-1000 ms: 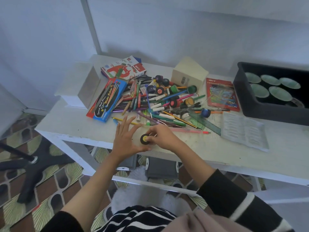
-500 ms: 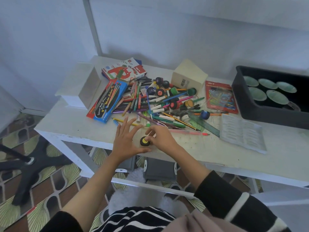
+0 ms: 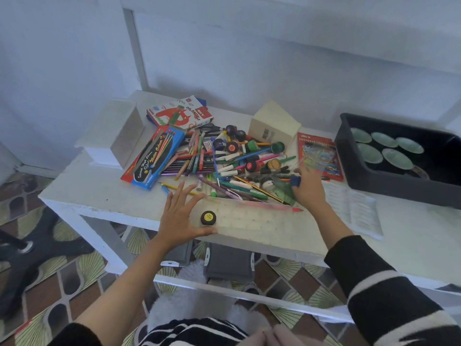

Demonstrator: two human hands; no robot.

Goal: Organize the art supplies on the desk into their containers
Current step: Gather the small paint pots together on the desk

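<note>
Yellow-lidded paint pot (image 3: 208,218) stands upright near the front edge of the white surface (image 3: 99,196). It is no longer held by the right hand (image 3: 309,189), which has moved to the right end of the pen pile (image 3: 219,166) and curls its fingers round a blue-capped pot (image 3: 295,181). The left hand (image 3: 179,216) stays flat just beside the first pot, fingers spread and holding nothing.

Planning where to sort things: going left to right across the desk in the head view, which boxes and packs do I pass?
White box, blue water-colour pack, cream carton, red pack, black tub.
</note>
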